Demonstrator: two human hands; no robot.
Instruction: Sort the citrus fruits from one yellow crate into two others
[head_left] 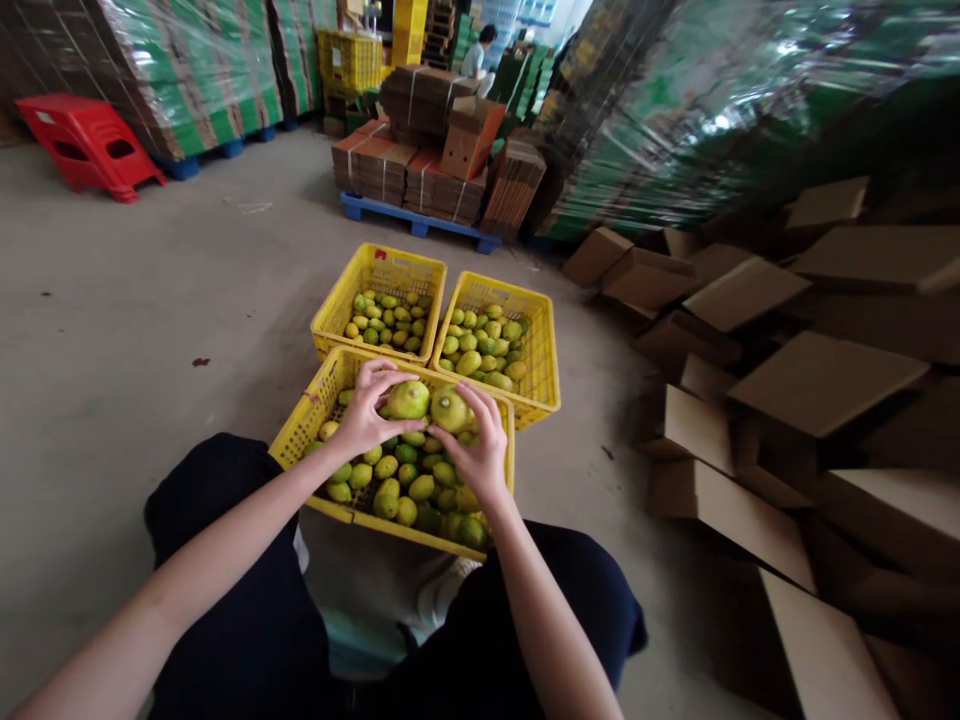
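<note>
Over the near yellow crate [351, 516], my left hand [369, 408] is closed around a yellow-green lemon [409, 400]. Beside it my right hand [484, 440] grips another lemon [448, 408], its tip turned toward me. The two lemons are side by side, almost touching. Below them, several green and yellow lemons [405, 475] lie loose in the near crate. Two more yellow crates stand just behind: the left one [324, 325] and the right one [544, 360] each hold several lemons.
Open cardboard boxes [825, 380] are piled on the right. A blue pallet [416, 222] with stacked flat cartons [375, 165] stands ahead. To the far left is a red stool [90, 145] near wrapped green stacks [202, 70]. A person [478, 58] is in the background.
</note>
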